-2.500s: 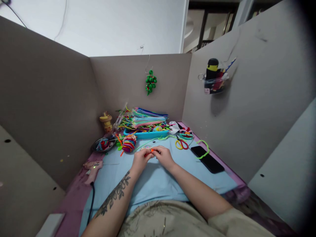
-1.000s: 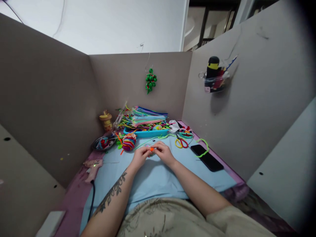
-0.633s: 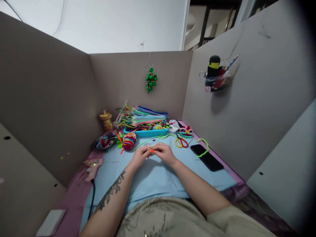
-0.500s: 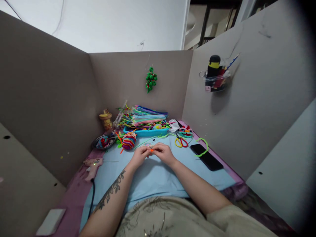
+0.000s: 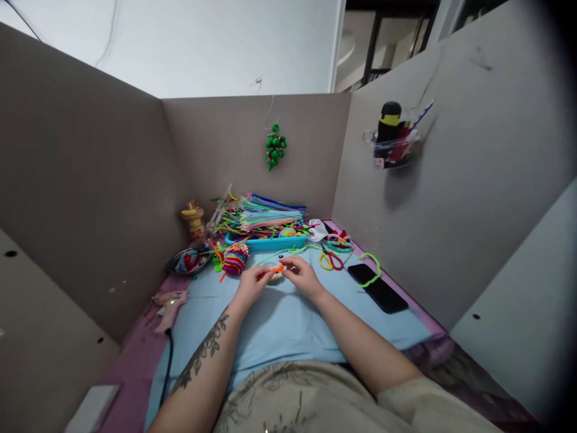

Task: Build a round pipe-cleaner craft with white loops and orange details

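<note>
A small orange piece, which looks like bent pipe cleaner [image 5: 276, 269], is pinched between my two hands over the middle of the blue cloth. The fingers of my left hand [image 5: 253, 284] close on its left end. On its right end, the thumb and fingertips of my right hand [image 5: 303, 278] come together. Just behind and below the orange piece is a small pale, multicoloured item [image 5: 276, 278], partly hidden by my fingers. Left of my hands lies a striped pipe-cleaner bundle [image 5: 235, 260] with orange ends sticking out.
A blue tray [image 5: 265, 243] piled with pipe cleaners stands at the back. Scissors [image 5: 331, 260], a black phone [image 5: 381, 290] and a green pipe cleaner [image 5: 375, 264] lie right. A pink glue gun [image 5: 171, 305] and a bowl [image 5: 174, 264] are left. Grey panels [image 5: 256, 150] enclose the table.
My hands have drawn slightly apart, and more of the orange piece shows between them. My right fingers have lifted a little. The pale item behind is more visible.
</note>
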`<move>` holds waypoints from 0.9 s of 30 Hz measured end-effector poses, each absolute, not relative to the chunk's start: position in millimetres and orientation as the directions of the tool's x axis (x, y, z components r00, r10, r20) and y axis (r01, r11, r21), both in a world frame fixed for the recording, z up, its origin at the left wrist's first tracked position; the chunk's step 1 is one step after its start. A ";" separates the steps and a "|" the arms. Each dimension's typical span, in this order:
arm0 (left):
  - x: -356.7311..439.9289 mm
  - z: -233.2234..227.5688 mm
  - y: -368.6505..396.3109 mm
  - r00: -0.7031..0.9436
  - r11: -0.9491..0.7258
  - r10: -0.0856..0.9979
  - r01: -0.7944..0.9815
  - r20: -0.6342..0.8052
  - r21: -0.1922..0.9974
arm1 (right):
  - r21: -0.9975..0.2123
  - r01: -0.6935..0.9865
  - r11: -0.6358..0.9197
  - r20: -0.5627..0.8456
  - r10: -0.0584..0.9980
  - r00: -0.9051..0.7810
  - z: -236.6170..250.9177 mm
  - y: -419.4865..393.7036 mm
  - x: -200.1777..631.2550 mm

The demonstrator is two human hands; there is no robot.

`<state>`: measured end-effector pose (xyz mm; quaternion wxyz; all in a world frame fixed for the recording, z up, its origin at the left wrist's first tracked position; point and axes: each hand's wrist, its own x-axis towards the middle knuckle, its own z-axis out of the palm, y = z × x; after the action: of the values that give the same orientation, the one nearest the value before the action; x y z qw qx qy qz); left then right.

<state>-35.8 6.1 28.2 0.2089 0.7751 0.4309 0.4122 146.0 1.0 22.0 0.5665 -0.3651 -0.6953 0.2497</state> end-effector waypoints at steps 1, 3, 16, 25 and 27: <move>-36.6 27.7 6.8 0.279 -0.560 0.825 0.519 0.491 0.646 | -0.767 0.225 0.600 0.598 0.797 -0.086 21.0 1.8 146.2; -37.5 27.0 7.7 0.272 -0.587 0.799 0.545 0.536 0.598 | -0.774 0.223 0.593 0.592 0.802 -0.080 19.2 3.1 146.0; -34.5 30.0 -1.5 0.366 -0.695 0.705 0.525 0.607 0.491 | -0.721 0.348 0.599 0.613 0.786 -0.082 13.5 6.5 143.9; -32.0 33.3 -6.6 0.347 -0.663 0.741 0.519 0.575 0.540 | -0.712 0.327 0.621 0.629 0.771 -0.095 10.4 9.3 142.9; -31.7 33.0 -6.8 0.347 -0.661 0.742 0.523 0.573 0.539 | -0.714 0.326 0.620 0.626 0.773 -0.100 10.2 9.5 142.5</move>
<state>-31.7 -6.8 33.0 0.1316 0.8101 0.3904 0.4171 142.5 9.5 10.2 0.5490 -0.3853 -0.7132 0.2037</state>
